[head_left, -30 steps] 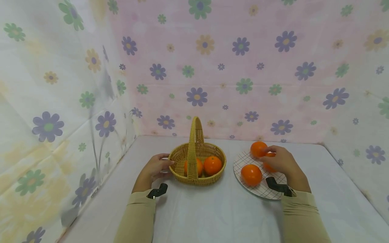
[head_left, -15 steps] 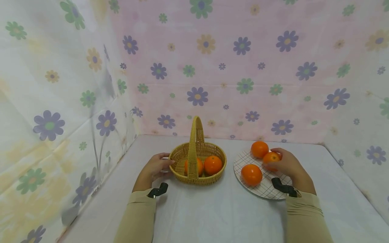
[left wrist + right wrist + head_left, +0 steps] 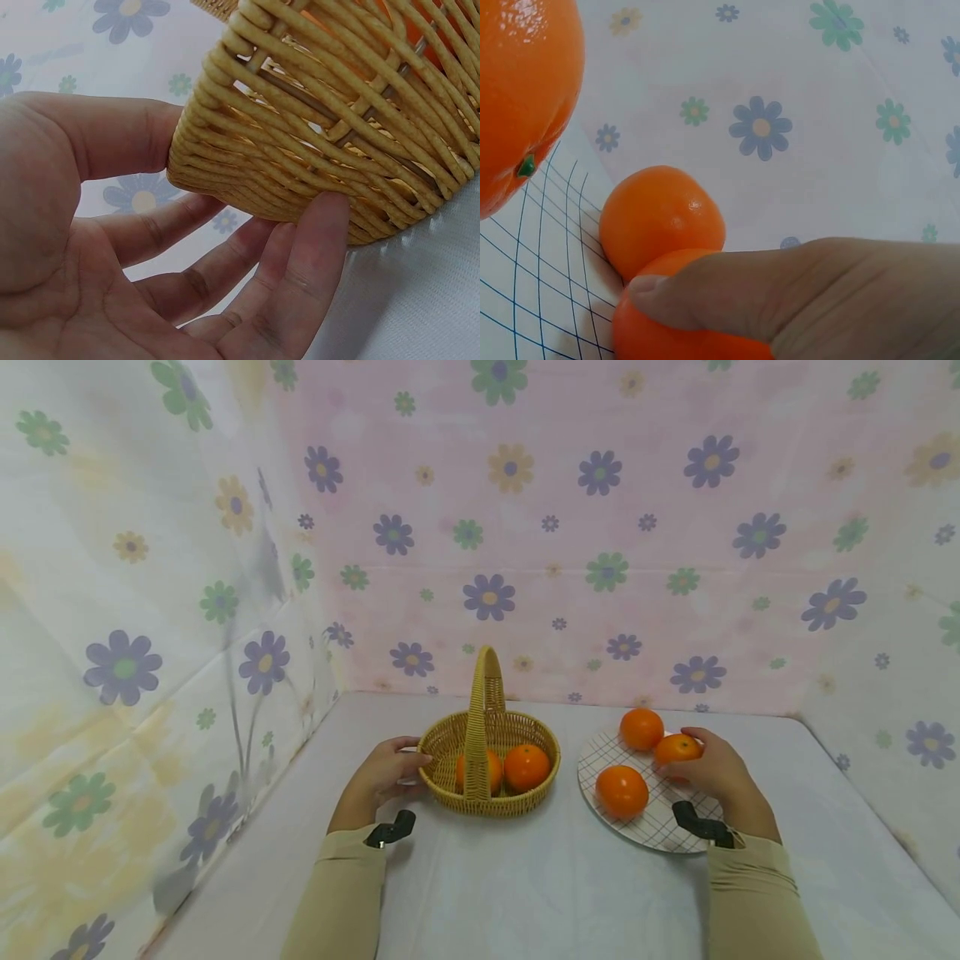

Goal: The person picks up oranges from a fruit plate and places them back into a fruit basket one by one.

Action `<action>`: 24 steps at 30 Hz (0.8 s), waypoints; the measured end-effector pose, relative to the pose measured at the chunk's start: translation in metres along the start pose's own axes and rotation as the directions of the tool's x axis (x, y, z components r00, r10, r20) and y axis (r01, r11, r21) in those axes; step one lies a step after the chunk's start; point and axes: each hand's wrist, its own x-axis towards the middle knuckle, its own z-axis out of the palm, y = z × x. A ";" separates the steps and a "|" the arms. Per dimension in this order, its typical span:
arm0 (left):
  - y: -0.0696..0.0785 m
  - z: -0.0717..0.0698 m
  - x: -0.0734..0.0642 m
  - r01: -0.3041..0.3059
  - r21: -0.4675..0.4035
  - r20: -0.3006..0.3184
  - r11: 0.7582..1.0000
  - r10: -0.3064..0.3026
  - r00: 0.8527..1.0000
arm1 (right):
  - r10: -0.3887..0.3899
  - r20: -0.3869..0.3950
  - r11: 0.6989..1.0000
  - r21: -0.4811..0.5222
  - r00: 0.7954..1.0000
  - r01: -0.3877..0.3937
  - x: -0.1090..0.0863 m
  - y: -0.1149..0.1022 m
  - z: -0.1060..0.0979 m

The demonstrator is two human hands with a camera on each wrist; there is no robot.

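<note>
My left hand (image 3: 384,777) holds the left side of a yellow wicker basket (image 3: 501,807). In the left wrist view its thumb lies at the rim and its fingers curl under the woven wall (image 3: 300,142). Two oranges lie inside the basket, the left orange (image 3: 489,772) partly behind the handle, the right orange (image 3: 527,767) in plain sight. My right hand (image 3: 718,768) grips an orange (image 3: 677,747) on the checked plate (image 3: 660,828). The right wrist view shows the thumb (image 3: 705,296) across this orange; the other fingers are hidden there.
Two more oranges sit on the plate: a front orange (image 3: 622,792) and a back orange (image 3: 641,729), close to the held one. A white cloth (image 3: 525,885) covers the table. Flowered curtains (image 3: 555,552) stand behind and at both sides.
My right hand has shifted to the right, and the orange at its fingers has moved slightly right, away from the back orange. My left hand and the basket stay in place.
</note>
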 end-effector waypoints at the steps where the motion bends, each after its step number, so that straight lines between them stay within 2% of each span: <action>1: 0.000 0.000 0.000 0.000 0.003 0.000 1.000 0.000 1.000 | 0.002 -0.004 1.000 -0.003 1.000 -0.002 0.000 0.000 0.000; 17: -0.001 0.001 0.000 -0.010 0.013 0.001 1.000 0.010 1.000 | -0.013 -0.035 1.000 0.013 0.999 0.014 -0.007 -0.009 -0.003; 24: 0.001 0.002 -0.004 -0.007 0.003 0.000 1.000 0.007 1.000 | -0.029 -0.057 0.999 0.038 0.998 0.031 -0.007 -0.016 -0.003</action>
